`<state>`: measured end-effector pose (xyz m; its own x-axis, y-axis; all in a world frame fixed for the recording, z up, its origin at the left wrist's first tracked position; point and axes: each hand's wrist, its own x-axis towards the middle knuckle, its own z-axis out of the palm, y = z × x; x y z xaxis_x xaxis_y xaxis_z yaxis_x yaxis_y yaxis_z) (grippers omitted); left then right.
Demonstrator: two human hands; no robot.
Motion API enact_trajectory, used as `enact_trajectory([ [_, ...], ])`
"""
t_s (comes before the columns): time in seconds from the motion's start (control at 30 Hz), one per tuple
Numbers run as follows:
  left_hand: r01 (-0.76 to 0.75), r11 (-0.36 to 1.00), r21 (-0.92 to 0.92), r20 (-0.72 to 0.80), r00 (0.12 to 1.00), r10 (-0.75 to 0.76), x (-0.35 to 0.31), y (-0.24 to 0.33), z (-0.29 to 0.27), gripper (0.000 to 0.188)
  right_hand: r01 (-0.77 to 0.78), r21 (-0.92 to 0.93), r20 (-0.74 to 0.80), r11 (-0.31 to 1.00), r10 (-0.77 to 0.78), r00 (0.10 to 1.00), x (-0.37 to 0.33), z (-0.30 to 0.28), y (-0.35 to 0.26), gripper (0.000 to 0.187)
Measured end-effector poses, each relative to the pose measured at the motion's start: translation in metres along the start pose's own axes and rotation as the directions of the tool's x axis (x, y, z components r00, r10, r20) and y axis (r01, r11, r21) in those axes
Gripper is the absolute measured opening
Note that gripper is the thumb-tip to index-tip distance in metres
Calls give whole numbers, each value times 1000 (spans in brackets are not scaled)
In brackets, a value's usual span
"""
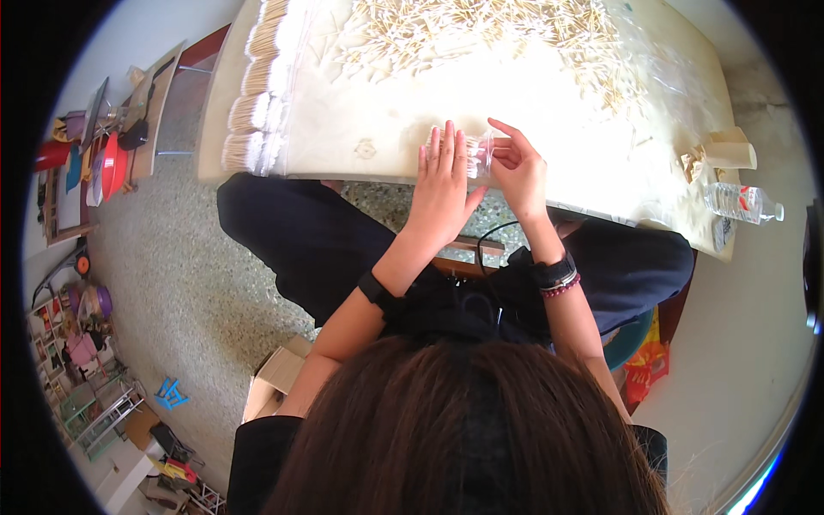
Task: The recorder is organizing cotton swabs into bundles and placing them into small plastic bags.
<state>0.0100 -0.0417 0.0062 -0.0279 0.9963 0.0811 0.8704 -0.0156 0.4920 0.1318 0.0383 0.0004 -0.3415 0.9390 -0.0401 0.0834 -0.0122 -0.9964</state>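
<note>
My left hand (439, 190) lies flat, its fingers stretched over a small clear plastic bag of cotton swabs (472, 158) near the table's front edge. White swab tips show between and beside the fingers. At the bag's right end, my right hand (521, 174) has its fingers bent in against the clear plastic, with the index finger raised. Part of the bag is hidden under the left hand. Across the far side of the table spreads a heap of loose cotton swabs (489, 24).
Packed bundles of cotton swabs (249, 113) line the left side of the pale table (360, 129). On the right stand a plastic bottle (740, 202) lying over and a cardboard piece (730, 149). A cardboard box (276, 382) and a small blue stool (171, 393) are on the floor.
</note>
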Motion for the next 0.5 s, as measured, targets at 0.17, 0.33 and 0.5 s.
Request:
enact_trajectory([
  [0.17, 7, 922, -387, -39, 999, -25, 3, -15, -16, 75, 83, -42, 74, 996, -80, 994, 0, -7, -8, 48],
  [0.33, 5, 966, -257, -145, 989, -44, 4, -31, -19, 62, 211, -216, 126, 953, -187, 974, -2, -6, -13, 55],
  [0.5, 44, 989, -144, -95, 994, -58, 1, -30, -10, 58, 309, -364, 172, 879, -263, 950, -5, -6, -15, 59],
])
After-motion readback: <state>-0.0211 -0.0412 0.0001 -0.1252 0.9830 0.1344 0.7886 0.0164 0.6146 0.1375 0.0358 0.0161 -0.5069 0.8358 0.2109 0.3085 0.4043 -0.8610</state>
